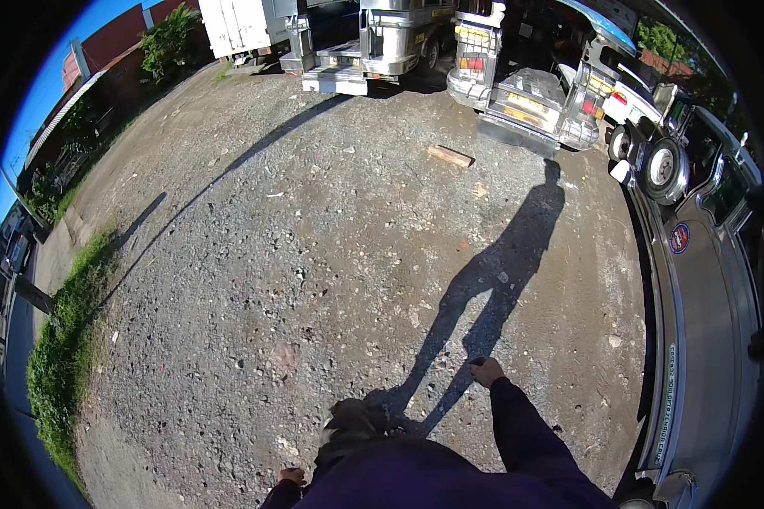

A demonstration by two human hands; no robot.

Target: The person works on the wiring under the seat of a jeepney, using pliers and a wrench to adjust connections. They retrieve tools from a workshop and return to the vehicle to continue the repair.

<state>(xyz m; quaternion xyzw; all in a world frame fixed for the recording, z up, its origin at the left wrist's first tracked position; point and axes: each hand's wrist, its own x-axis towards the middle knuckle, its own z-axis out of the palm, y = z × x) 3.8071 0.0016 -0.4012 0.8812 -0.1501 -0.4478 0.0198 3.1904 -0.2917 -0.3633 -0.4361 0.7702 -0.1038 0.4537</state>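
My right hand [486, 371] hangs in front of me at the end of a dark sleeve, its fingers curled in. Whatever lies inside them, if anything, is hidden. Low in the picture, my left hand [293, 476] shows small beside my trouser leg [348, 428], its fingers also bent inward. I cannot make out anything in it. Neither hand touches anything around it; both are above the gravel ground [255, 339]. My long shadow [509, 242] stretches ahead and to the right.
A short wooden block [451, 155] lies on the gravel ahead. Silver jeepneys [518, 93] and a white truck [238, 30] stand at the far end. Along the right side runs a grey vehicle [709, 314] with a side-mounted spare wheel [664, 170]. Grass [59, 373] edges the left.
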